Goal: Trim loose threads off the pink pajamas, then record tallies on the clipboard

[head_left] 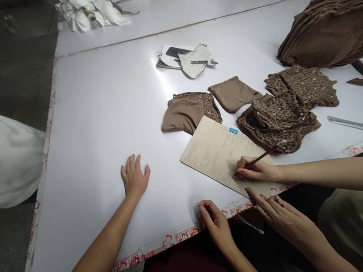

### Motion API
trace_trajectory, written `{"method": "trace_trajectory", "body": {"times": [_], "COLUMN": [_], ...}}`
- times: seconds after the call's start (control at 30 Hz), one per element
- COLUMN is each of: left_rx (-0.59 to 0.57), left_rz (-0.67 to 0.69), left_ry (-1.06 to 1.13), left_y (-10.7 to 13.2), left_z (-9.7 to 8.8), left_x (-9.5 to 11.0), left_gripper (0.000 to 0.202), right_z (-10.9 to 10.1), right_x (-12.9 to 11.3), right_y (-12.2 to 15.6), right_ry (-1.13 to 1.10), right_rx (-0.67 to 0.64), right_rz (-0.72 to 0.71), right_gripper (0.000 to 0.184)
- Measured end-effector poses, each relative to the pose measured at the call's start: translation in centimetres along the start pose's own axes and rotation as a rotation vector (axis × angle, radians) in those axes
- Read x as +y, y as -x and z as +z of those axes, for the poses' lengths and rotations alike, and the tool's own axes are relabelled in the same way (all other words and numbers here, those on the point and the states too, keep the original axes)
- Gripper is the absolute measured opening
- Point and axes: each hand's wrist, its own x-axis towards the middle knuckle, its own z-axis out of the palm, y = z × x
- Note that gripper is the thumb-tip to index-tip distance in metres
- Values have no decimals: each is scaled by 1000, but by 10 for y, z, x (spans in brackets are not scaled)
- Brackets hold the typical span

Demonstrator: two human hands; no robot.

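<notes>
My left hand lies flat on the white table, fingers spread, holding nothing. At the table's front edge my right hand rests with its fingers curled under, and nothing shows in it. Just right of it, a co-worker's hand holds a brown pencil on a beige sheet of paper with a blue clip. The co-worker's other hand rests at the table edge below the paper.
Small brown and leopard-print fabric pieces lie beyond the paper, with a plain brown piece to the left. A big brown fabric pile sits far right. A phone lies on papers, a clear ruler at right, white cloth at the back.
</notes>
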Motion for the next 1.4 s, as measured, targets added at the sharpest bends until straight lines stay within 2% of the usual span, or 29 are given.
{"method": "trace_trajectory", "body": {"times": [1.4], "left_rx": [1], "left_rz": [-6], "left_ry": [10], "left_y": [0], "left_z": [0], "left_x": [1], "left_gripper": [46], "right_z": [-3], "right_x": [-5], "right_y": [0], "right_ry": [-30], "right_rx": [-33], "right_rz": [23], "right_gripper": [24]}}
